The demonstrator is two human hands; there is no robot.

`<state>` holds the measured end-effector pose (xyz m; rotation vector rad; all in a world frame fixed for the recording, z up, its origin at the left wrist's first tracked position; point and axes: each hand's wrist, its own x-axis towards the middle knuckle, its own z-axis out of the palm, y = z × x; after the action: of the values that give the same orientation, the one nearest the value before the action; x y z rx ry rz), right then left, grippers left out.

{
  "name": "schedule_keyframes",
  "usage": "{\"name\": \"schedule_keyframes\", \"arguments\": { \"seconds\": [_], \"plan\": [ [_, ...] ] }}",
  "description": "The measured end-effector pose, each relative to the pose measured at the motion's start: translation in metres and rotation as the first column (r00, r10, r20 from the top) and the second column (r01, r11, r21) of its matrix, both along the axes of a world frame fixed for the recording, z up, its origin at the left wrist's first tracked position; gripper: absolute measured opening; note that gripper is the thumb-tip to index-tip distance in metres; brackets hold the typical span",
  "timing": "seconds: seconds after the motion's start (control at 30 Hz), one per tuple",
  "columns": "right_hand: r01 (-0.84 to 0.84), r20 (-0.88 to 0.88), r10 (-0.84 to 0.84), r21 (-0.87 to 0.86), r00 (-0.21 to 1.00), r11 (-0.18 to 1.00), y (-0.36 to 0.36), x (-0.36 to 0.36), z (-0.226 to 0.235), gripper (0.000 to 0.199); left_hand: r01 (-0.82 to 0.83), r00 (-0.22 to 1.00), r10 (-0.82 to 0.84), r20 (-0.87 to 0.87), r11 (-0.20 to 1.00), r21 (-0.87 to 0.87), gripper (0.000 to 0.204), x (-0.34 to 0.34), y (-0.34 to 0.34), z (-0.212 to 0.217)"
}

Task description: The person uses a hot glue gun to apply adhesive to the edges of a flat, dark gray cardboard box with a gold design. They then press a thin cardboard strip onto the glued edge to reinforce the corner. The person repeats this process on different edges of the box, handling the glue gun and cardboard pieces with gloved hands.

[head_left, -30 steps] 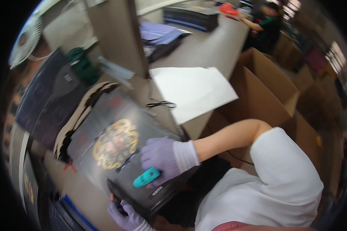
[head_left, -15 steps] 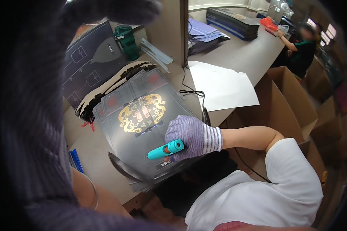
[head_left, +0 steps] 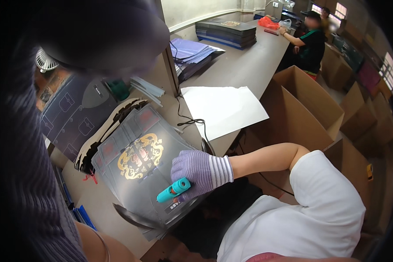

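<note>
In my gloved right hand (head_left: pixel 201 170), fingers wrapped round its grip, is a teal glue gun (head_left: pixel 172 191) whose nozzle points left. Both are over a stack of dark grey printed sheets (head_left: pixel 137 192), the top one bearing a gold and red emblem. Curved dark flaps stick out at the stack's near edge. My gloved left hand (head_left: pixel 113 39) is raised very close to the camera, blurred and dark, so its fingers cannot be made out. Behind the stack lie cream and black shaped pieces (head_left: pixel 107 126), with a dark printed panel (head_left: pixel 72 120) leaning behind them.
A white sheet (head_left: pixel 225 111) and a black cord (head_left: pixel 190 122) lie right of the stack. Beyond are purple sheets (head_left: pixel 192 51) and dark stacked boards (head_left: pixel 227 35). Open cardboard boxes (head_left: pixel 292 107) stand beside the table. A person (head_left: pixel 310 50) sits at its far end. A green bottle (head_left: pixel 118 89) is partly hidden.
The view has shifted, so the table and stack appear further left. My left hand now covers more of the upper left, hiding much of the bottle. My right hand keeps the glue gun over the stack.
</note>
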<state>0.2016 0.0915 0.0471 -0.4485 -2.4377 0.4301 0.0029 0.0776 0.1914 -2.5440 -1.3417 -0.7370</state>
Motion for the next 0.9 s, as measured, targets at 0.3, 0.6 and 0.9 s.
{"name": "schedule_keyframes", "arguments": {
  "seconds": [0.3, 0.6, 0.9],
  "plan": [
    [0.045, 0.061, -0.045, 0.010, 0.997, 0.999, -0.004, 0.001, -0.005, 0.036, 0.036, 0.995, -0.032, 0.099, 0.999, -0.035, 0.063, 0.030, -0.012, -0.038],
    [0.016, 0.056, -0.013, -0.056, 0.998, 0.998, 0.000, 0.001, -0.006, 0.035, 0.066, 0.994, -0.064, 0.094, 0.998, -0.017, 0.060, 0.028, 0.001, -0.022],
    [0.044, 0.078, -0.041, -0.038, 0.996, 0.998, 0.000, 0.004, -0.012, 0.036, 0.118, 0.987, -0.118, 0.113, 0.993, 0.009, 0.058, 0.031, 0.011, -0.013]
  ]
}}
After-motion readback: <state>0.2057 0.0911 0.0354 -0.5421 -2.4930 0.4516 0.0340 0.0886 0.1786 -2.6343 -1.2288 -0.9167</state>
